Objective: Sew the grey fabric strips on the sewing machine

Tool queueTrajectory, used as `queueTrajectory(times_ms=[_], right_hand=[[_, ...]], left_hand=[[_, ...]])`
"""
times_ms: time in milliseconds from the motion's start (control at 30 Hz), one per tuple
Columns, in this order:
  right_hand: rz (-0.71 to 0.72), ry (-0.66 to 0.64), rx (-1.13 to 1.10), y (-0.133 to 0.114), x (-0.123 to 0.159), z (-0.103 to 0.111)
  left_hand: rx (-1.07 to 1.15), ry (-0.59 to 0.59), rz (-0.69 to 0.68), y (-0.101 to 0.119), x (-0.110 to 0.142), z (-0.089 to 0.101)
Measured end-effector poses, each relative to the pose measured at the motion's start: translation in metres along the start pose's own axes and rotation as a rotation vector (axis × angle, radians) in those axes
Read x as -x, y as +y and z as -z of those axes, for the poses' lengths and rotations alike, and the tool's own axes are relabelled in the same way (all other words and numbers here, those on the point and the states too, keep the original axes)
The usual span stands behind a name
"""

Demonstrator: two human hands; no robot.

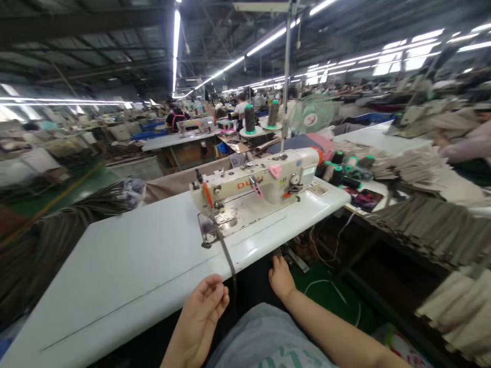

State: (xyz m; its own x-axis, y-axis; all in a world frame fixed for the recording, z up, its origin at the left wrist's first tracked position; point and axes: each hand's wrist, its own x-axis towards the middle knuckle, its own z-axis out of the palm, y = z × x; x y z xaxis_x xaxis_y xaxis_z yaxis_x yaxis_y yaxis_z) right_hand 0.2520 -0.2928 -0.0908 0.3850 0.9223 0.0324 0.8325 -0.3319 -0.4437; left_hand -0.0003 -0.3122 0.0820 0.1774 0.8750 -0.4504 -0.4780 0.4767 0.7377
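Observation:
A cream sewing machine (261, 186) stands on a white table (130, 266). From its needle plate a narrow grey strap (227, 253) runs toward me and drops over the table's front edge. My left hand (203, 317) is below that edge, palm turned right, fingers curled together right beside the strap's lower end; contact is not visible. My right hand (281, 278) reaches forward under the table edge to the right of the strap, and its fingertips are hidden in the dark there. My grey-clothed lap (268, 337) lies between my arms.
Stacks of grey fabric pieces (433, 225) fill a table on the right, with thread spools (337, 174) and a phone (366, 199) near the machine. Dark fabric (69, 220) is heaped on the left. Thread cones (250, 118), a fan (312, 115) and other workers are behind.

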Motion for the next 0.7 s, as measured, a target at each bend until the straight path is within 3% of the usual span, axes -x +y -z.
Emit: queueTrajectory(times_ms=[133, 333, 700], right_hand=[[-0.016, -0.004, -0.043, 0.005, 0.002, -0.005], [-0.019, -0.026, -0.089, 0.009, 0.004, -0.009], [-0.076, -0.039, -0.107, 0.006, -0.003, -0.017]], left_hand=[[-0.023, 0.022, 0.095, -0.018, -0.003, -0.003], [-0.058, 0.001, 0.144, -0.025, -0.006, -0.006], [-0.139, -0.046, 0.169, -0.035, -0.05, 0.023]])
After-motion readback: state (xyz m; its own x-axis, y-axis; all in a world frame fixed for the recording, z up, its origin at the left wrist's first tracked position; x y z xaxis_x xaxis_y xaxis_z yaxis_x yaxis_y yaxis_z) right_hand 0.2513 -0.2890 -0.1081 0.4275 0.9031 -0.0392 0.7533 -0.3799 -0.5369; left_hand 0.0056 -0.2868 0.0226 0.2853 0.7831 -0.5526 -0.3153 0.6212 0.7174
